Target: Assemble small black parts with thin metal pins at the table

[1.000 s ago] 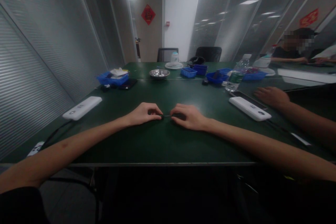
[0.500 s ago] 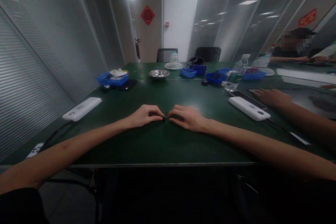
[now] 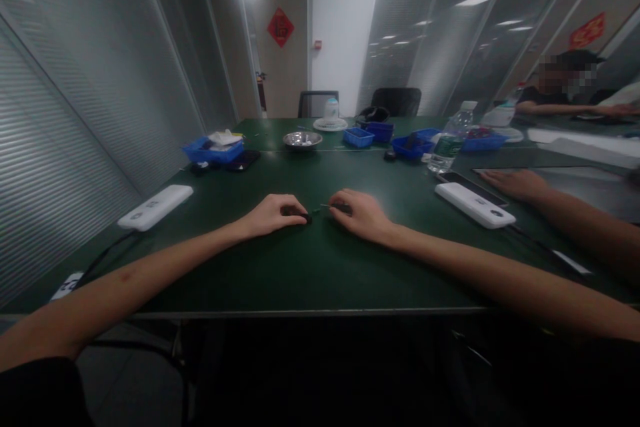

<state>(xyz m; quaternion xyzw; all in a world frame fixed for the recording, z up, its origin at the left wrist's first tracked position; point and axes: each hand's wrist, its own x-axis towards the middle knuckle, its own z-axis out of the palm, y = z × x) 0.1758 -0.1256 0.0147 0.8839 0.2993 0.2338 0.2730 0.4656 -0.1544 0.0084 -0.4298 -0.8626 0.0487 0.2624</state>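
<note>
My left hand [image 3: 274,214] rests on the dark green table [image 3: 300,267] with its fingers curled round a small dark part [image 3: 304,217] that I cannot make out clearly. My right hand [image 3: 361,215] lies just to the right of it, fingers pinched on a small dark piece with a thin rod [image 3: 331,207] sticking out towards the left hand. A narrow gap separates the two pieces. Both forearms stretch across the near table edge.
White power strips lie at the left [image 3: 156,206] and right [image 3: 474,204]. Another person's hand [image 3: 515,183] rests flat beside a phone [image 3: 463,179]. Farther back stand blue bins [image 3: 214,150], a metal bowl [image 3: 303,140], a water bottle [image 3: 449,139] and a small fan [image 3: 331,117].
The two hands met at their fingertips half a second ago. Now my right hand has drawn slightly back and up, opening a small gap between the pieces.
</note>
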